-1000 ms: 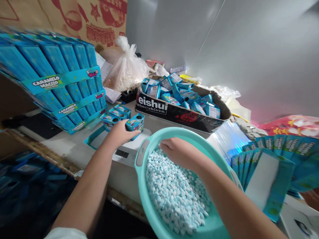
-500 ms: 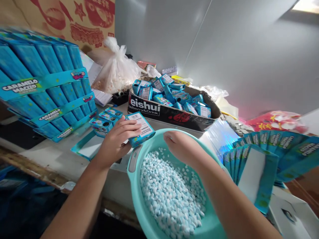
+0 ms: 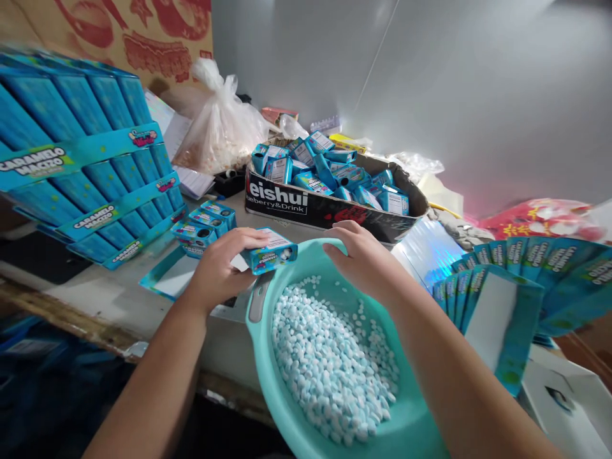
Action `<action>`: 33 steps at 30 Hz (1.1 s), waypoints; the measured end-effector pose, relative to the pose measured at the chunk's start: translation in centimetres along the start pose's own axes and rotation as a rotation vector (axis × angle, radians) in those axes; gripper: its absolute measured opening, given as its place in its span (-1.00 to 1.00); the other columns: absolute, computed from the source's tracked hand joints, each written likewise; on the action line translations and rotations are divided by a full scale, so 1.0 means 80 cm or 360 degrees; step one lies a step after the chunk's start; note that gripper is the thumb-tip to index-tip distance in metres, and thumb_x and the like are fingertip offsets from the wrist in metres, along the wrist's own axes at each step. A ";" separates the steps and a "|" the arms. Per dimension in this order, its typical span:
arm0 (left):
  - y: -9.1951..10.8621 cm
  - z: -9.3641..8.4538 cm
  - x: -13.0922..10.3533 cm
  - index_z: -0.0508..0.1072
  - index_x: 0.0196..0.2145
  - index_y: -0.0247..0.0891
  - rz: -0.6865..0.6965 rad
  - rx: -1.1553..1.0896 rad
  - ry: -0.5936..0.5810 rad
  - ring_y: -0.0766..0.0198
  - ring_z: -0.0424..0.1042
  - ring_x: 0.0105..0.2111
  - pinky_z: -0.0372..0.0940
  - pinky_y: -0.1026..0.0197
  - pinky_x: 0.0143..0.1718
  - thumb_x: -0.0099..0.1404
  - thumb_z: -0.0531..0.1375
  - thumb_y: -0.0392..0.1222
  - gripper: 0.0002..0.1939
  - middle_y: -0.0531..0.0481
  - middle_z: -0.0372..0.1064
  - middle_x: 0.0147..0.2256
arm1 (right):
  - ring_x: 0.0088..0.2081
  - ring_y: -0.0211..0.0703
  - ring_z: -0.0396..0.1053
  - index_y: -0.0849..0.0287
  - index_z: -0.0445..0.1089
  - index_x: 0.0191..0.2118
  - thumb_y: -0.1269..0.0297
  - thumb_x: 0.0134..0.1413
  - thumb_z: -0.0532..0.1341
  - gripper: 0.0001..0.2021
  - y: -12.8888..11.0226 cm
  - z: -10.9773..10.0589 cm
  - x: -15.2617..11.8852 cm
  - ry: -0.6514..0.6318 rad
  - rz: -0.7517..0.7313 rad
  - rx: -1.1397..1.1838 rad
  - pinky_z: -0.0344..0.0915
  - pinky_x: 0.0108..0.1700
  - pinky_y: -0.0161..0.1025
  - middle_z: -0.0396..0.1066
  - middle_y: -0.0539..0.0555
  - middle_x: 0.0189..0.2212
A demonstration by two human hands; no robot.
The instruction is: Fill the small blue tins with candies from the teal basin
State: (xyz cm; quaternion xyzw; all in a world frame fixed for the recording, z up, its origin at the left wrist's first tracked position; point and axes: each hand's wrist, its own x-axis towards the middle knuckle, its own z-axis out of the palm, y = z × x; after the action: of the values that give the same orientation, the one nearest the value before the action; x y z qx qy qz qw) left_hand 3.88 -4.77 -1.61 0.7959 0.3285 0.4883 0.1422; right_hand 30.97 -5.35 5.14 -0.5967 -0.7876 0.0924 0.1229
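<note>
L hand [image 3: 217,271] first: fingers wrapped round a small blue carton [image 3: 270,252], pinching it by top and sides, held just over the near-left rim of the teal basin [image 3: 287,408]. A sec ago that carton was upright on the scale w/ the hand only touching it; half a sec back it was tipped label-up; now I see it on its side, printed window facing me, lifted clear. So I read it as picked off the scale and brought to the basin, mouth end toward the R hand.

R hand [image 3: 366,261]: was down among the candies, now it's up at the far rim, fingers curled together, knuckles to camera. Can't tell if it's holding any pieces, palm's hidden.

Materials, near to far. Basin is smooth moulded plastic, round, grey grip on the rim. Inside, a heap of pale blue-white candies [image 3: 329,370], small, pill-shaped, matte. Right of it, a fan of flat unfolded cartons [image 3: 507,280], glossy card. Under the L hand, a slim white scale [image 3: 229,311], mostly covered. Beyond, a few open small boxes [image 3: 203,223] standing together on the table. Left, stacked display trays [image 3: 90,166] marked CARAMELO MACIZO, stiff printed card. Further back, a black cardboard tray [image 3: 329,213] piled w/ filled cartons, then a crinkly clear plastic bag [image 3: 222,127] by the wall.
</note>
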 end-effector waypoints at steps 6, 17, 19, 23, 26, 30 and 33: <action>-0.017 -0.021 -0.007 0.45 -0.14 -0.13 -0.0728 -0.0007 -0.0210 0.04 0.54 -0.20 0.45 0.08 -0.22 0.04 0.35 -0.23 -0.62 -0.02 0.52 -0.16 | 0.30 0.17 0.22 0.16 0.33 0.26 0.13 0.35 0.10 -0.54 0.009 0.002 -0.009 -0.0406 0.0012 -0.0158 0.13 0.33 0.02 0.17 0.22 0.36; -0.024 -0.024 -0.004 0.20 0.25 -0.07 -0.0861 -0.0261 0.0027 -0.06 0.38 0.16 0.36 -0.12 0.13 0.18 0.35 -0.10 -0.27 -0.19 0.34 0.18 | -0.05 0.20 0.53 0.07 0.24 0.33 -0.04 0.32 0.02 -0.44 -0.013 0.004 -0.025 -0.0676 0.0141 -0.0231 0.37 0.04 0.08 -0.30 0.19 0.51; -0.025 -0.020 -0.002 0.22 0.24 -0.10 -0.0799 -0.0335 0.0162 -0.04 0.34 0.20 0.30 -0.15 0.20 0.22 0.33 -0.03 -0.32 -0.21 0.31 0.21 | -0.03 0.25 0.52 0.09 0.22 0.34 -0.03 0.31 0.03 -0.42 -0.021 0.006 -0.029 -0.0725 0.0154 -0.0262 0.38 0.02 0.11 -0.39 0.23 0.51; -0.028 -0.013 0.004 0.37 0.08 -0.19 -0.0695 -0.0399 0.0685 0.04 0.43 0.10 0.31 -0.09 0.18 0.33 0.23 0.12 -0.52 -0.20 0.43 0.07 | 0.22 0.31 0.34 0.10 0.21 0.36 0.02 0.31 0.06 -0.42 -0.042 0.017 -0.042 -0.0915 0.0039 -0.0155 0.30 0.18 0.17 0.15 0.27 0.38; -0.031 -0.014 0.007 0.43 -0.03 -0.21 -0.0672 -0.0418 0.0971 0.10 0.50 -0.02 0.39 0.00 0.08 0.38 0.13 0.20 -0.56 -0.15 0.50 -0.08 | 0.28 0.38 0.27 0.07 0.22 0.36 0.00 0.19 0.20 -0.35 -0.061 0.030 -0.054 -0.1166 -0.0067 -0.0083 0.30 0.21 0.21 0.12 0.25 0.39; -0.038 -0.022 0.007 0.44 -0.09 -0.20 -0.0748 -0.0416 0.1241 0.13 0.52 -0.09 0.43 0.08 -0.03 0.37 0.08 0.22 -0.55 -0.10 0.50 -0.19 | 0.37 0.54 0.04 0.16 0.14 0.40 0.00 -0.06 0.41 -0.08 -0.081 0.044 -0.060 -0.1418 -0.0104 -0.0217 0.29 0.24 0.20 -0.21 0.36 0.47; -0.044 -0.030 0.007 0.42 -0.12 -0.19 -0.0847 -0.0517 0.1374 0.14 0.52 -0.12 0.43 0.09 -0.07 0.34 0.07 0.24 -0.55 -0.10 0.48 -0.21 | 0.33 0.53 0.13 0.22 0.23 0.35 0.06 -0.05 0.41 -0.16 -0.084 0.051 -0.057 -0.1412 -0.0143 -0.0302 0.35 0.21 0.15 -0.04 0.42 0.43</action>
State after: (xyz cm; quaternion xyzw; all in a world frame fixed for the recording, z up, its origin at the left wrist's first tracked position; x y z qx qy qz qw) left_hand 0.59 -2.05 -1.97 0.3795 0.4678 0.7631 0.2344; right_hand 24.74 -11.53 2.86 -0.4733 -0.7942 0.2611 -0.2777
